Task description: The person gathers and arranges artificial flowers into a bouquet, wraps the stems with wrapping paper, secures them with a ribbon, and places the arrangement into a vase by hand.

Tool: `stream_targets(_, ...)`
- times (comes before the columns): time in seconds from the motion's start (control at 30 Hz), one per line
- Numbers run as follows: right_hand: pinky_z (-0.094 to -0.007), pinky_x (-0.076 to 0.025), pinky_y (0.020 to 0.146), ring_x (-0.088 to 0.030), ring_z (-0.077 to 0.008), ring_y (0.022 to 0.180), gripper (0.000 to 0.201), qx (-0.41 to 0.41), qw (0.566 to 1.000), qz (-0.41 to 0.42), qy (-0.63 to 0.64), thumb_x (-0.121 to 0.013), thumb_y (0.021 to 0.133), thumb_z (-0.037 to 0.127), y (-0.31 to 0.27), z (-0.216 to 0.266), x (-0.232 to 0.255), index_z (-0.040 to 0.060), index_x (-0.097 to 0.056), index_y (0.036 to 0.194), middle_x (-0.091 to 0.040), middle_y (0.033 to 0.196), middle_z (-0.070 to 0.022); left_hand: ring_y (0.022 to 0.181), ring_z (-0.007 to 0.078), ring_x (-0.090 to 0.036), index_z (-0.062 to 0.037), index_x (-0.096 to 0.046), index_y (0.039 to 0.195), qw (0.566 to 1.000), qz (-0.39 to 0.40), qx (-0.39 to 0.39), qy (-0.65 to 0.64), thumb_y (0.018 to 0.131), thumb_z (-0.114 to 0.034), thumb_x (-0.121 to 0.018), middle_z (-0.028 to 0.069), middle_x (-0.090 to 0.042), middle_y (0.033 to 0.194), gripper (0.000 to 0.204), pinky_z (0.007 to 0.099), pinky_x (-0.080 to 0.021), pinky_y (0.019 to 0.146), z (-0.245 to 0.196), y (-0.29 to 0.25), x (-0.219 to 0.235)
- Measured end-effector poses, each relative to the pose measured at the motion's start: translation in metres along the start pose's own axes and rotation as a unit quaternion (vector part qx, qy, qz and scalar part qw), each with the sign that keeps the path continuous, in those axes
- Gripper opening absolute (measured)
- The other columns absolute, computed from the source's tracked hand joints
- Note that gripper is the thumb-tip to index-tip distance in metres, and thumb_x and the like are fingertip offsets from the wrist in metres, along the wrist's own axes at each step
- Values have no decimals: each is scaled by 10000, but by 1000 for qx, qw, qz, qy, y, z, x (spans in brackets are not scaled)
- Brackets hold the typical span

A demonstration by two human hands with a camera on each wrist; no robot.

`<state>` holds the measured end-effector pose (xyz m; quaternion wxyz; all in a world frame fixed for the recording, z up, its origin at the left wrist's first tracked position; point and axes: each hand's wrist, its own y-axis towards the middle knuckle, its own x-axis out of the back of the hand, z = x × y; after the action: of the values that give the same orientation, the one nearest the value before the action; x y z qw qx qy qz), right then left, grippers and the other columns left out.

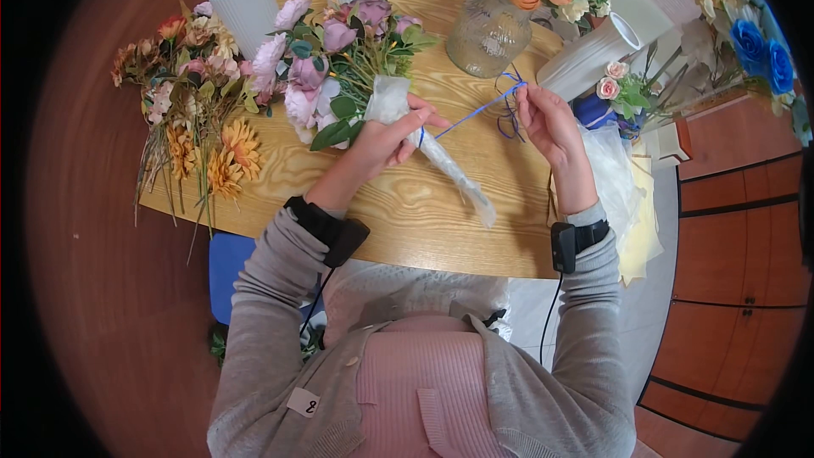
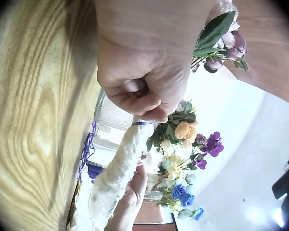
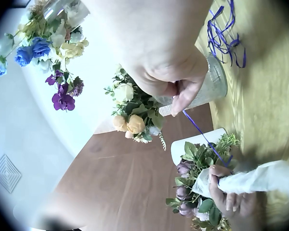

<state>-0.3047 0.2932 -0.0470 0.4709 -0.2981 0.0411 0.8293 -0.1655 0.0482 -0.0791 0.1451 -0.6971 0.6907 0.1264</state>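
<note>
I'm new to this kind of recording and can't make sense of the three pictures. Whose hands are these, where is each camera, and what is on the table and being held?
There is no machine here: a person works with bare hands and wears three cameras. The wide picture comes from the head and looks down at the wooden table. The other two come from bands on the wrists, so each shows its own hand very close and the room at an odd angle.

The left hand grips a bunch of pink flowers by its stems, which are wrapped in clear film. The right hand pinches a thin blue ribbon that runs taut to the wrapped stems.

Also on the table: a loose heap of orange flowers, two white ribbed vases and a glass vase with an orange bouquet.
</note>
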Motion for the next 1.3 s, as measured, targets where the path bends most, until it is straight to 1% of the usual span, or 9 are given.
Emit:
stream_targets(0.3, -248, -555, 729, -657, -162, 837, 172, 97, 992, -40, -70, -514, 945, 107, -44, 1, -90, -46, -562, 1008, -652, 939, -131, 399, 28, -392, -51, -498, 1023, 996, -84, -17, 25, 935, -211, -525, 133, -670, 975, 185, 177, -270, 321, 8, 4, -7)
stream_targets(0.47, -280, -537, 691, -652, -170, 744, 127, 133, 972, 80, -178, -510, 946, 92, -85, -35, -141, -20, -562, 978, -658, 890, -130, 413, 32, -404, -69, -465, 1047, 994, -106, -15, 10, 935, -230, -515, 130, -661, 1032, 202, 171, -295, 335, 9, 7, -2)
stream_targets(0.57, -261, -537, 667, -659, -155, 770, 101, 84, 956, 175, -218, -522, 931, 47, -102, -82, -146, -27, -588, 952, -663, 874, -103, 412, 28, -395, -71, -468, 1042, 993, -110, -20, 40, 935, -217, -513, 142, -655, 1035, 186, 165, -278, 329, -2, 5, -3)
stream_targets(0.67, -242, -531, 643, -659, -133, 751, 104, 65, 930, 215, -291, -544, 919, 44, -99, -117, -131, -40, -605, 930, -665, 842, -86, 406, 24, -375, -73, -471, 1039, 993, -97, -25, -69, 935, -201, -513, 158, -650, 1037, 171, 164, -254, 323, -6, 0, -2)
stream_targets(0.8, -233, -521, 618, -651, -116, 699, 90, 113, 882, 229, -395, -560, 905, 33, -76, -132, -89, -34, -619, 914, -663, 807, -78, 398, 24, -355, -74, -506, 1045, 988, -100, -22, -115, 934, -186, -517, 128, -646, 964, 158, 170, -230, 321, -7, -3, -1)
stream_targets(0.93, -236, -496, 566, -621, -108, 618, 102, 95, 843, 112, -518, -588, 895, 91, -54, -114, -49, 6, -643, 886, -649, 731, -74, 380, 24, -338, -58, -543, 1030, 980, -43, -36, -193, 929, -175, -523, 70, -612, 828, 156, 170, -219, 324, -9, -7, 4)
stream_targets(1.0, -223, -485, 563, -600, -92, 589, 136, 179, 829, 58, -527, -589, 900, 108, -43, -99, -24, -2, -648, 846, -649, 700, -58, 373, 27, -332, -54, -545, 1024, 977, -36, -24, -207, 928, -174, -523, 65, -601, 800, 155, 175, -220, 326, -13, -9, 5)
stream_targets(1.07, -213, -479, 572, -595, -73, 602, 166, 86, 910, 2, -406, -578, 913, 119, -31, -81, -22, -14, -643, 837, -651, 701, -41, 366, 30, -327, -50, -548, 1017, 975, -28, -10, -220, 928, -174, -523, 59, -589, 771, 155, 179, -221, 328, -12, -9, 5)
stream_targets(1.3, -208, -482, 555, -601, -88, 623, 158, 147, 895, -1, -421, -569, 922, 119, -17, -12, -47, -33, -602, 896, -640, 741, -52, 366, 40, -339, -51, -538, 1008, 992, 15, 13, -128, 927, -187, -525, 70, -595, 745, 159, 198, -226, 328, -1, -5, 3)
